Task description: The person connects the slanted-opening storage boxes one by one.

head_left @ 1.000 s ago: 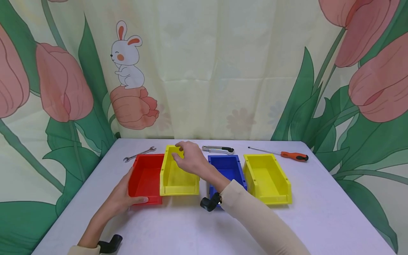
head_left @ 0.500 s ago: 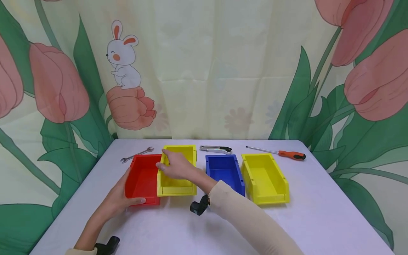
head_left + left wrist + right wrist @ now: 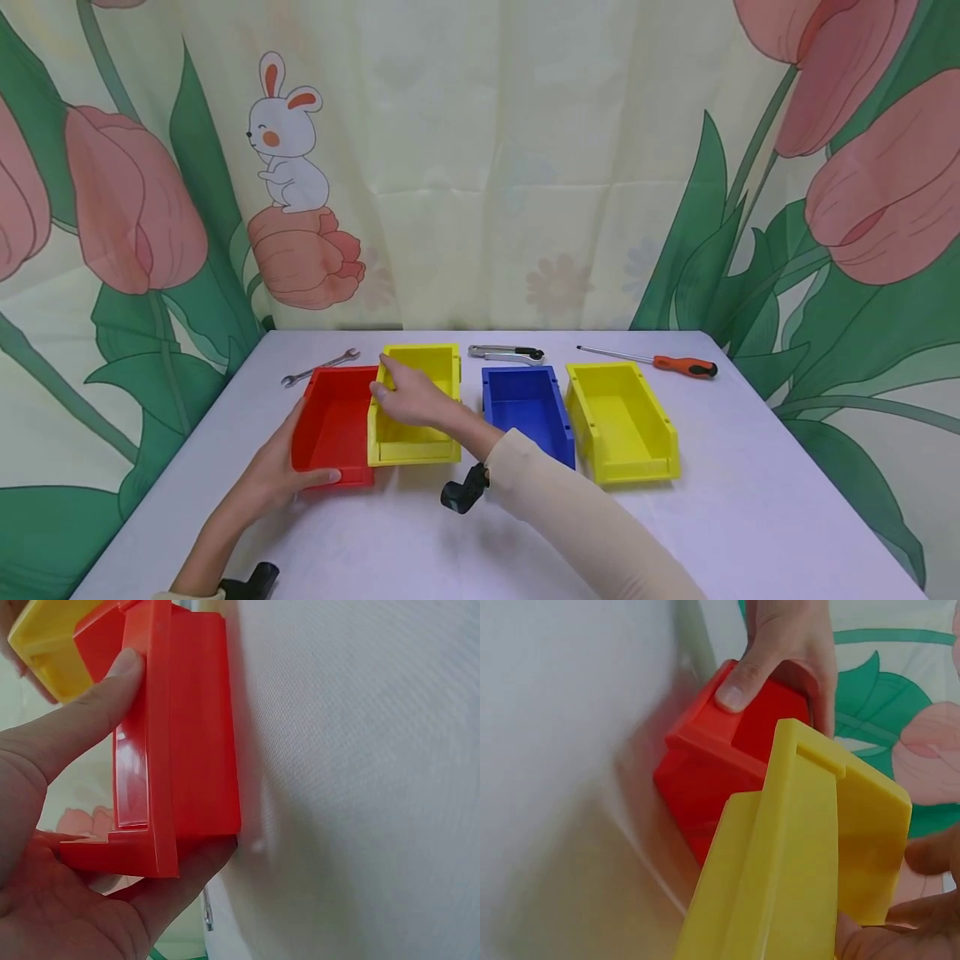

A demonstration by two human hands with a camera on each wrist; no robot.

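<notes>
right hand [image 3: 412, 398] has come leftward to left yellow bin [image 3: 416, 439], finger hold unclear; left hand [image 3: 273, 472] pinches red bin [image 3: 336, 425] toward desk's [image 3: 360, 550] left edge; both bins likely steadied.

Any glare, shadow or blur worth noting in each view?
Head: soft shadows on the tablecloth, no obvious blur. Left wrist: pale glare on the red bin, shadow beside it. Right wrist: dim, broad shadow at left, right hand slightly soft.
</notes>
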